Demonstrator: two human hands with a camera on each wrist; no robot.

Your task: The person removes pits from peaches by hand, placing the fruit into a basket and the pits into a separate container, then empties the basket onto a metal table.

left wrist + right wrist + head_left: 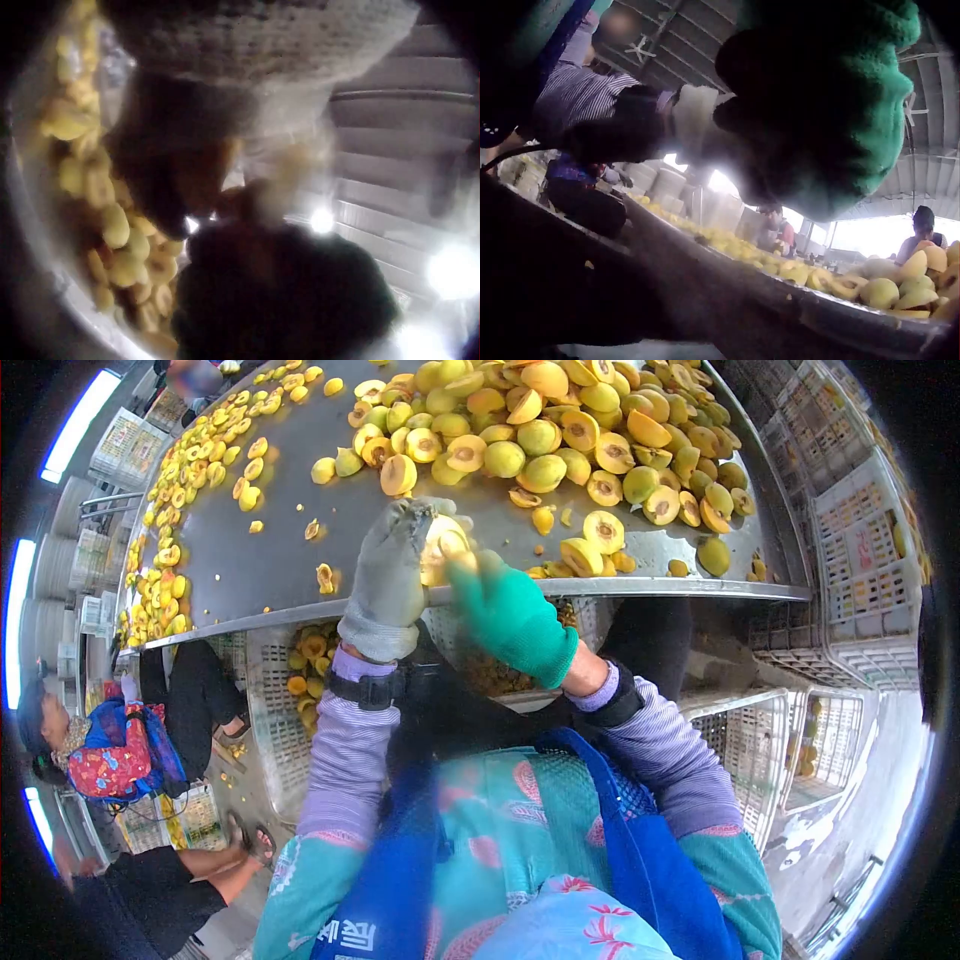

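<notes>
One peach (443,547) sits cupped in your left hand (392,575) at the table (260,575) edge, right hand (512,618) pinching it; soft, juicy, likely slippery, so grip the flanks lightly.

Halved fruit (560,430) heaped on metal table (260,575); crates (860,550), perhaps plastic.

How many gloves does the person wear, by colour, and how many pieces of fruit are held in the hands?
Grey glove, on the left hand: 1
Green glove, on the right hand: 1
Yellow fruit held between the two hands: 1
Total: 3
</notes>
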